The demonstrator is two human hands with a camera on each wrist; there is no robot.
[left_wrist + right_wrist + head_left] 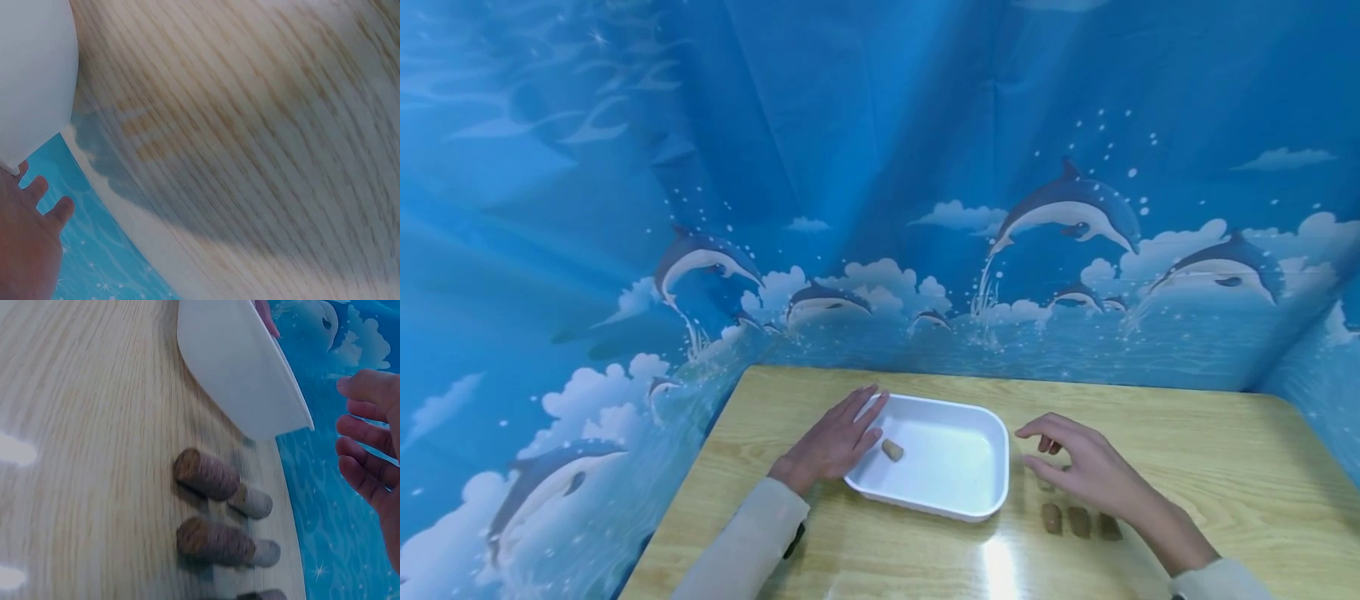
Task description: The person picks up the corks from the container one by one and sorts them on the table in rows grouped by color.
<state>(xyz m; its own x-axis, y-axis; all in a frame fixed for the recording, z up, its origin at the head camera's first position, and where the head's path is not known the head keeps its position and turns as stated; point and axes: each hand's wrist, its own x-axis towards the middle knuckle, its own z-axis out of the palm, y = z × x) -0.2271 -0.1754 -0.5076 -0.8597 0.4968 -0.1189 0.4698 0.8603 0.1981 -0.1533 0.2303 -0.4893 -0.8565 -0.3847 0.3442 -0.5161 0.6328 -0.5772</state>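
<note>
My left hand rests on the left rim of a white rectangular tray, its fingers fairly straight. One tan cork-like cylinder lies in the tray near those fingertips. To the right of the tray, my right hand hovers over the table with fingers loosely bent and nothing between them. Beneath and in front of it are short brown cylinders in a row. In the right wrist view, rough dark cylinders lie with paler ones behind; my right hand partly hides these from the head view.
The wood-grain table extends out to the right and toward me. A blue curtain printed with dolphins hangs behind the table and along its left side. Light glares off the tabletop in front of the tray.
</note>
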